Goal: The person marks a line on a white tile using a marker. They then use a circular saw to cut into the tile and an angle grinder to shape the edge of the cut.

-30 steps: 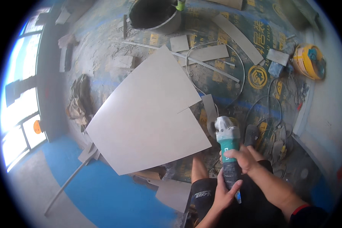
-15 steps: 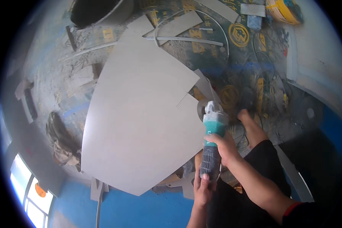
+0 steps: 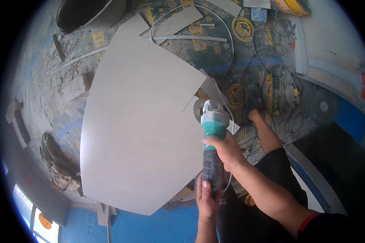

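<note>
A large pale grey tile lies in front of me, with a corner notch in its right edge and a thin dark line running inward from the notch. Both my hands grip a teal and black angle grinder. My right hand wraps round its teal body, thumb on top. Lower down, my left hand holds the rear end of the black handle. The grinder's round disc overlaps the tile's right edge just below the notch; whether it touches cannot be told.
Offcut strips, a pale cable and rubble lie on the printed floor covering. A dark bucket stands far left, a yellow tub far right. Crumpled cloth lies left of the tile. My foot is right of the grinder.
The grinder has shifted left, bringing its disc closer to the notch and over the tile's edge. Both hands keep their hold. The whole view has also shifted slightly.
</note>
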A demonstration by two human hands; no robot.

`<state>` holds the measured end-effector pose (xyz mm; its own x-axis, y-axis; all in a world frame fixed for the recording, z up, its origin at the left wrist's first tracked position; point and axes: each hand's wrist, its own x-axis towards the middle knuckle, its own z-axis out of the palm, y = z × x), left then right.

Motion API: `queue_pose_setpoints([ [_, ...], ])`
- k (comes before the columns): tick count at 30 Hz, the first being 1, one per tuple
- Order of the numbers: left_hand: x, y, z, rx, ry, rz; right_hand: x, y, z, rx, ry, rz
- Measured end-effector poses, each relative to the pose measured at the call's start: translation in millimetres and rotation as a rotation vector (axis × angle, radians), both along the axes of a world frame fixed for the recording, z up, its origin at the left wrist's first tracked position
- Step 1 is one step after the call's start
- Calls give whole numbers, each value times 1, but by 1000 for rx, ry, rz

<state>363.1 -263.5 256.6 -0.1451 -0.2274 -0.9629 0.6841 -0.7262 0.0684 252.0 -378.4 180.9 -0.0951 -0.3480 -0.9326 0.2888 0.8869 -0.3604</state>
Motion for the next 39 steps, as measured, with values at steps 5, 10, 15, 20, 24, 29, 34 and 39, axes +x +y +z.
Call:
queue_pose_setpoints([
  [5,1,5,-8,-1,5,29,3,-5,-2,16,26,66],
  [10,4,6,-13,-16,16,23,5,-8,-6,-1,17,44],
  [15,4,4,-11,-1,11,37,6,-8,-9,-15,4,50],
  [20,5,7,-11,26,5,40,5,-12,-8,-5,-26,65],
  [24,5,11,-12,55,4,44,5,-13,-7,-7,-50,48],
  [29,6,7,-10,19,13,46,5,-15,-5,14,-56,50],
  [34,6,5,-11,14,0,35,4,-15,-5,8,-52,50],
  [39,0,-5,-5,-21,26,2,3,-19,2,33,-7,30],
])
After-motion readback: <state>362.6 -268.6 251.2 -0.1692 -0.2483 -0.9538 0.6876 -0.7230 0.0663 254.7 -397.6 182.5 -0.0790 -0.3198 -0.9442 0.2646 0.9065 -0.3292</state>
